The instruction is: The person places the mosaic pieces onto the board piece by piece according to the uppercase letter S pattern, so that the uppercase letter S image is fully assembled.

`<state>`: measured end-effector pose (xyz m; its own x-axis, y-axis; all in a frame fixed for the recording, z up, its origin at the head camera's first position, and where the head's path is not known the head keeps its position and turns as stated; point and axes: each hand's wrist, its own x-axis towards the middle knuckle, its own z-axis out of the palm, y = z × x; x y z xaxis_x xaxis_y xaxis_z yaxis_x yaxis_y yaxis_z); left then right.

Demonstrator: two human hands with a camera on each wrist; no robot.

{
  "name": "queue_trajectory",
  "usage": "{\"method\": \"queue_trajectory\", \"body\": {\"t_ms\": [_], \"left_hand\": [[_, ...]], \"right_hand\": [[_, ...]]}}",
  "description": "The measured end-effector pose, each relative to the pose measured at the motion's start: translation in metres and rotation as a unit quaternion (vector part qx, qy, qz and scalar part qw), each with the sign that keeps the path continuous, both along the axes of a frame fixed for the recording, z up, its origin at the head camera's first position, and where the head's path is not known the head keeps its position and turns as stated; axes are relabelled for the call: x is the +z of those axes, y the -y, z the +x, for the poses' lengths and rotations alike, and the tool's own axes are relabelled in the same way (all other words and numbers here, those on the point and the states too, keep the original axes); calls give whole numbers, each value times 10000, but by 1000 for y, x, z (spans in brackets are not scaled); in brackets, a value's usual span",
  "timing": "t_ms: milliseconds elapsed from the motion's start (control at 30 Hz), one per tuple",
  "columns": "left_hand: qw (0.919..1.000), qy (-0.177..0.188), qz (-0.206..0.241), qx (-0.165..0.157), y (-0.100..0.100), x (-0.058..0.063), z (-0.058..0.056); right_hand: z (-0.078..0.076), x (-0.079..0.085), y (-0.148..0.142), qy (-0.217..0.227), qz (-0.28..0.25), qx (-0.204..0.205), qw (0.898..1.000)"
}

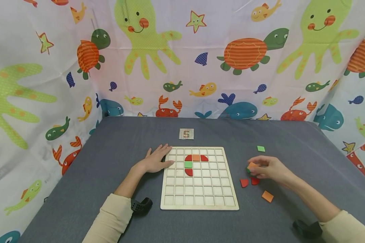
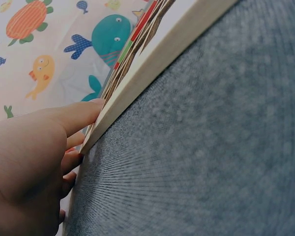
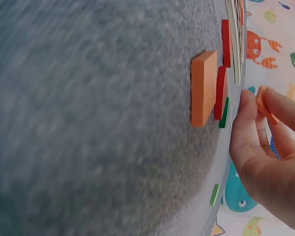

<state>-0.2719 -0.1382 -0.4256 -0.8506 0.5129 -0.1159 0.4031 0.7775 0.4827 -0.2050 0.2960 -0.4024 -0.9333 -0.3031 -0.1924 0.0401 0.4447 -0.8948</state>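
My left hand (image 1: 154, 162) rests with extended fingers at the left edge of a pale wooden grid board (image 1: 200, 207); its thumb touches the rim in the left wrist view. On the board lie an orange square tile (image 1: 196, 157), a green square tile (image 1: 188, 164) and three red rounded tiles (image 1: 188, 172). To the board's right, my right hand (image 1: 270, 168) pinches another orange square tile (image 3: 266, 105) between thumb and fingers, above the table. Below that hand, a dark green tile (image 3: 224, 113) is partly hidden. Two loose red tiles (image 1: 244, 183) lie close by.
Another orange tile (image 1: 267, 196) lies nearer the front, and a light green tile (image 1: 261, 149) farther back. Behind the board is a small card (image 1: 186, 134) with a coloured grid pattern. A sea-animal curtain (image 1: 182, 67) borders the grey cloth-covered table (image 1: 124, 135).
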Motion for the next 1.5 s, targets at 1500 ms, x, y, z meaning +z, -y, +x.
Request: {"method": "queue_trajectory", "body": {"t_ms": [1500], "left_hand": [[10000,53,22,0,2,-2,-2]], "right_hand": [[-19,7,86,591,341,-259,9973]]}}
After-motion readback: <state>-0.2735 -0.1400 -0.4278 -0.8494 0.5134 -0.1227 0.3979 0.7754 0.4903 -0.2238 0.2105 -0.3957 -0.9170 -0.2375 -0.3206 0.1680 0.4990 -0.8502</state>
